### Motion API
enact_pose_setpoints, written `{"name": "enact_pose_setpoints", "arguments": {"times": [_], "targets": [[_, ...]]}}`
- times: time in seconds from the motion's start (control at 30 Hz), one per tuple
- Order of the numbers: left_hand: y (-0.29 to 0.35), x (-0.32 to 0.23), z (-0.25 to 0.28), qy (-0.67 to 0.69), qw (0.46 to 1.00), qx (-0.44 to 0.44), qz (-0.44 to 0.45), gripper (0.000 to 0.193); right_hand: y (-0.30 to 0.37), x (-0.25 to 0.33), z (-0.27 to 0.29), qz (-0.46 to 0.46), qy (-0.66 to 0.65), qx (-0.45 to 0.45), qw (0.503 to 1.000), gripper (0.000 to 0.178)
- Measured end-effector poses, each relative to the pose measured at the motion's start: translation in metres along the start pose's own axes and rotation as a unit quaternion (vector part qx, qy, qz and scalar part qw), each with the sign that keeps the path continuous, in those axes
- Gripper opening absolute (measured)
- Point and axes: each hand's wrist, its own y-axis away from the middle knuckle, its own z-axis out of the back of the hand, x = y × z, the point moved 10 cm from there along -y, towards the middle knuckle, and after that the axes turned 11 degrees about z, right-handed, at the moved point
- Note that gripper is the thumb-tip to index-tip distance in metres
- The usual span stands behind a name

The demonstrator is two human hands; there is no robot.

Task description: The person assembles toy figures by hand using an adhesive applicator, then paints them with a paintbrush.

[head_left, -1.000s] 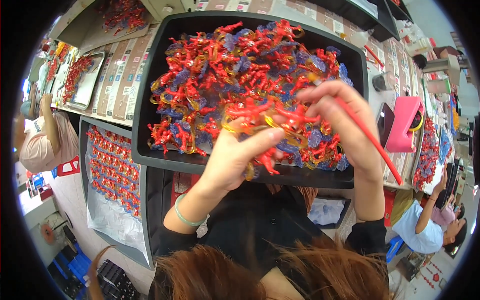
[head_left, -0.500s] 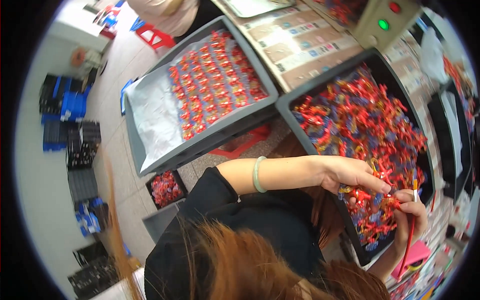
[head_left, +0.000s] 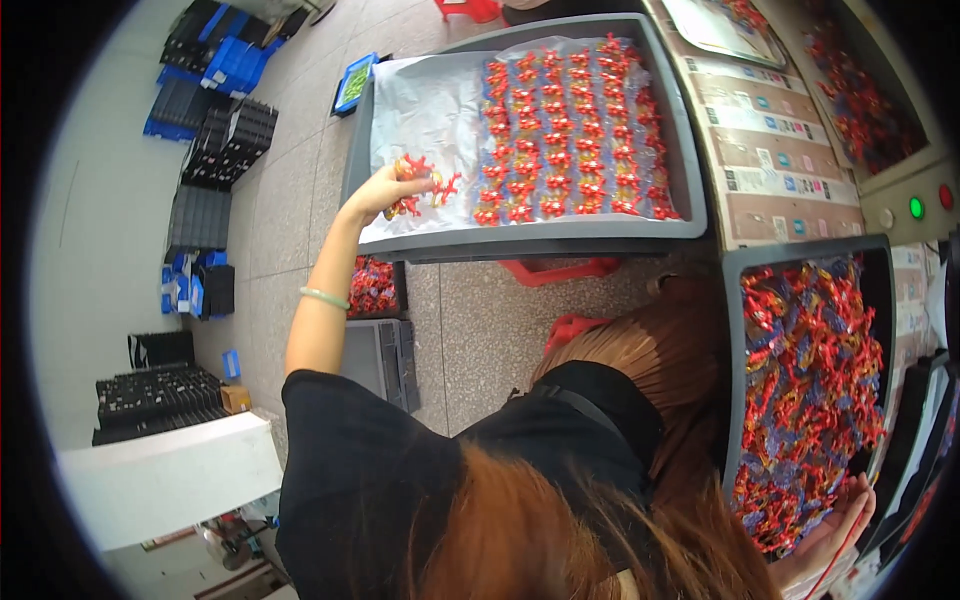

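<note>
Head view: grey tray (head_left: pixel 560 238) of red parts (head_left: pixel 570 130)

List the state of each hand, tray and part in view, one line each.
left hand: closed on red part, over paper.
right hand: open, palm up, by black tray.
grey tray: paper-lined, rows partly filled.
black tray: heaped with loose red parts.

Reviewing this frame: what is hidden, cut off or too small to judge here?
- Head view: the left hand covers part of the small red plastic pieces it holds over the grey tray; their count is unclear.
- The right hand sits at the blurred fisheye rim; its grip is unreadable.
- The person's hair hides the lap.
</note>
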Motion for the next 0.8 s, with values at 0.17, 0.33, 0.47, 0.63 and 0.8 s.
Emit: {"name": "enact_pose_setpoints", "arguments": {"times": [0.17, 0.33, 0.47, 0.63, 0.8], "targets": [[-0.039, 0.068, -0.015, -0.101, 0.986, 0.102, 0.087, 0.031, -0.017, 0.007, -0.016, 0.001, 0.03, 0.015, 0.999, 0.026], [-0.047, 0.07, -0.03, -0.257, 0.953, 0.113, 0.118, 0.035, -0.013, 0.008, -0.027, -0.022, 0.013, 0.03, 0.999, 0.026], [-0.061, 0.071, -0.008, -0.328, 0.942, 0.062, 0.041, 0.046, -0.011, 0.01, -0.025, -0.024, 0.02, 0.045, 0.998, 0.026], [-0.06, 0.006, -0.014, -0.445, 0.874, -0.158, -0.114, 0.053, -0.011, 0.011, -0.022, -0.023, 0.022, 0.03, 0.999, 0.026], [-0.059, 0.016, -0.028, -0.405, 0.902, -0.048, -0.139, 0.053, -0.01, 0.005, -0.02, -0.03, -0.012, 0.046, 0.998, 0.027]]}}
